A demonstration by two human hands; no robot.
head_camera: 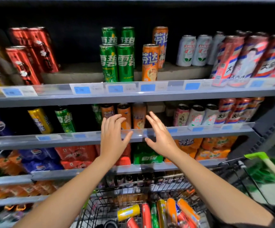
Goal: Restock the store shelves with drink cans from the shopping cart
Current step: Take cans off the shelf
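Observation:
My left hand [112, 137] and my right hand [159, 137] are both raised in front of the middle shelf [199, 132], fingers spread and holding nothing. Between and just behind them stand orange cans [139, 115] on that shelf. The left fingertips lie close to one orange can [125, 112]; whether they touch it I cannot tell. Below, the wire shopping cart [133, 188] holds several loose cans lying on their sides, among them a yellow can [128, 212] and an orange can [172, 211].
The top shelf [133, 94] carries red, green [117, 63], orange and white cans with gaps between groups. Lower shelves hold multipacks [77, 153]. A green-headed broom or mop [268, 165] leans at the right, beside the cart. The shelf upright [271, 122] stands at the right.

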